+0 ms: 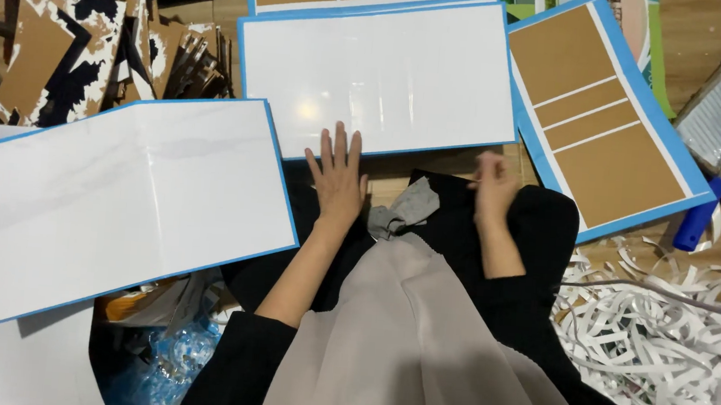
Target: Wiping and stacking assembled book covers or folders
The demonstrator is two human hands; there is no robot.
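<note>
Big glossy white blue-edged folded board (111,209) lower left; second flat white board (379,71) above; heap of curly white paper strips (668,329) right; left hand (337,175) flat, fingers spread, touching second board's edge; right hand (494,187) curled, blurred, grip unclear

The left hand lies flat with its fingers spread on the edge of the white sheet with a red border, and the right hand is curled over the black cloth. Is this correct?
Not quite. In the head view the border of the white sheet is blue, not red. The rest holds: the left hand lies flat, fingers spread, at that sheet's near edge, and the right hand is curled over the black cloth.
</note>
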